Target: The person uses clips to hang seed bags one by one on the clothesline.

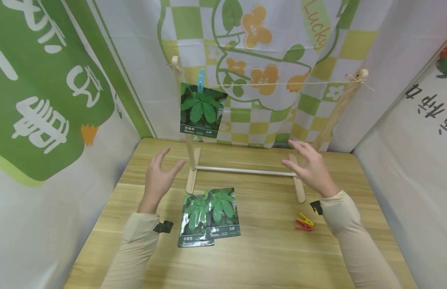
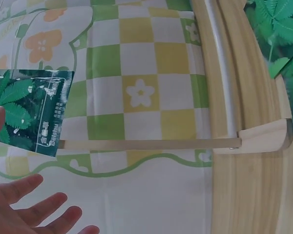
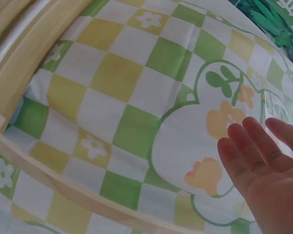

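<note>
A green plant-picture packet (image 1: 202, 110) hangs near the left end of a string (image 1: 259, 84), held by a light blue clothespin (image 1: 200, 81). The string runs between the two posts of a wooden stand (image 1: 245, 171). My left hand (image 1: 159, 176) is raised beside the left post with fingers spread, holding nothing. Near the right post my right hand (image 1: 311, 168) is lifted with its fingers extended; its bare palm (image 3: 278, 195) shows in the right wrist view. Two more packets, a left one (image 1: 192, 224) and a right one (image 1: 223, 212), overlap on the table between my forearms.
A yellow clothespin (image 1: 306, 219) and a red clothespin (image 1: 303, 226) lie together on the wooden table (image 1: 259, 257), close to my right forearm. Behind the stand hangs a checkered curtain (image 1: 245, 52). White and green printed sheets enclose both sides.
</note>
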`<state>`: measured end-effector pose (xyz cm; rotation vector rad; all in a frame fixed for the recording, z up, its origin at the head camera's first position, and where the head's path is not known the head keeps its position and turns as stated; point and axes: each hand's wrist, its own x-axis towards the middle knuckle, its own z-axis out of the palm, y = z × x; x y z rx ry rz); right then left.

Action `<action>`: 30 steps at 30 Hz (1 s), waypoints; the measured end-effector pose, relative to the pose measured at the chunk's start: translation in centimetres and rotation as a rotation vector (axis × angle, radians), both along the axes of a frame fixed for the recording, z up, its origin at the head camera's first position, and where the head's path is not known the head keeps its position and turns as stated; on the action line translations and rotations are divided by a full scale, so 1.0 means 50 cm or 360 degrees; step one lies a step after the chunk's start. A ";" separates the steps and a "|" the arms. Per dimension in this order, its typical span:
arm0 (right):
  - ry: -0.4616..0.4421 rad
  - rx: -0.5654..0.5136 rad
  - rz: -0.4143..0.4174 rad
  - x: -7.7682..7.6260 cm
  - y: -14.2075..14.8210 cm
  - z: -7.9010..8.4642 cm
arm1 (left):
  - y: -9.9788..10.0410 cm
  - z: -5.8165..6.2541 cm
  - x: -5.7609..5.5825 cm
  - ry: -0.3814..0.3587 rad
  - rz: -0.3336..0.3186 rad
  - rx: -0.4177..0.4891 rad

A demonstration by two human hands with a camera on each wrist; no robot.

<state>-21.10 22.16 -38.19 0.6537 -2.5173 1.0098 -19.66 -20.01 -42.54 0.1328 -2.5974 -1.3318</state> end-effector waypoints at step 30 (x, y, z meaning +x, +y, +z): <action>-0.0468 -0.0098 -0.0141 0.038 0.065 -0.168 | -0.003 -0.103 0.020 -0.0325 -0.0006 -0.0047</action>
